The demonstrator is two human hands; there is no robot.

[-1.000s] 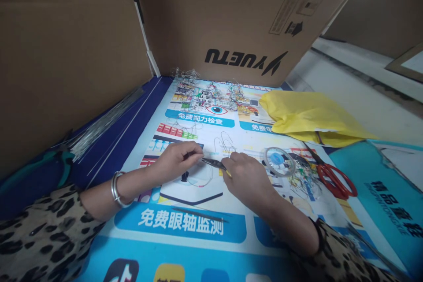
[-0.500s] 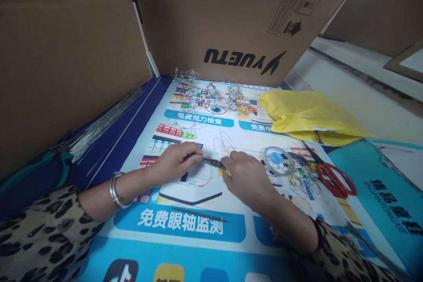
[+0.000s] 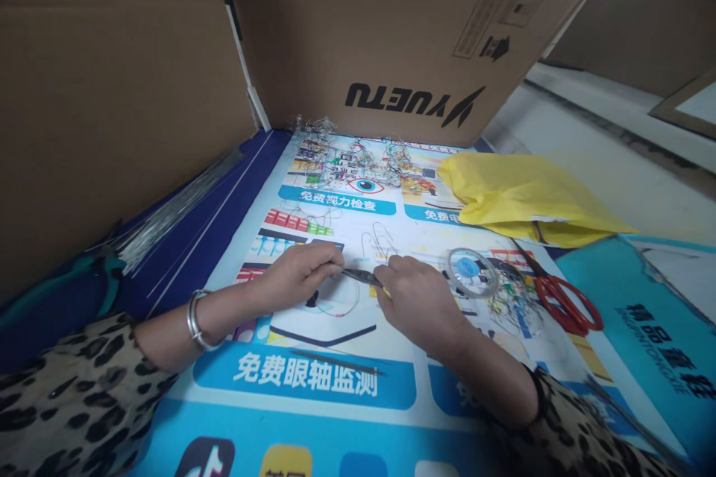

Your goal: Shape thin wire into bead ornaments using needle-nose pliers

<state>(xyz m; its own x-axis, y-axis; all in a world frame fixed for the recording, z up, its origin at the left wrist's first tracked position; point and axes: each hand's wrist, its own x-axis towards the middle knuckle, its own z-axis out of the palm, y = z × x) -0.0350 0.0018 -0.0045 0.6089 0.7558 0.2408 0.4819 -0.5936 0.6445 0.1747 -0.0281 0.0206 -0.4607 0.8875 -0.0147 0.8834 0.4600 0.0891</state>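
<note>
My left hand (image 3: 302, 273) is pinched shut on a thin wire (image 3: 335, 309) that loops down over the printed poster (image 3: 313, 387). My right hand (image 3: 417, 298) is closed around small pliers (image 3: 362, 277) with a yellow grip; the dark jaws point left and meet the fingertips of the left hand. Both hands rest low on the poster, almost touching. A silver bangle (image 3: 195, 320) is on my left wrist. Two bent wire loops (image 3: 380, 240) lie just beyond the hands.
Cardboard boxes (image 3: 403, 37) wall the back and left. A bundle of straight wires (image 3: 173, 209) and teal pliers (image 3: 106, 276) lie at left. A tape roll (image 3: 473, 272), red scissors (image 3: 564, 302), a yellow bag (image 3: 520, 197) and finished wire pieces (image 3: 358, 160) lie right and behind.
Almost nothing: the hands stay together on the wire, with only slight shifts of fingers and plier tip.
</note>
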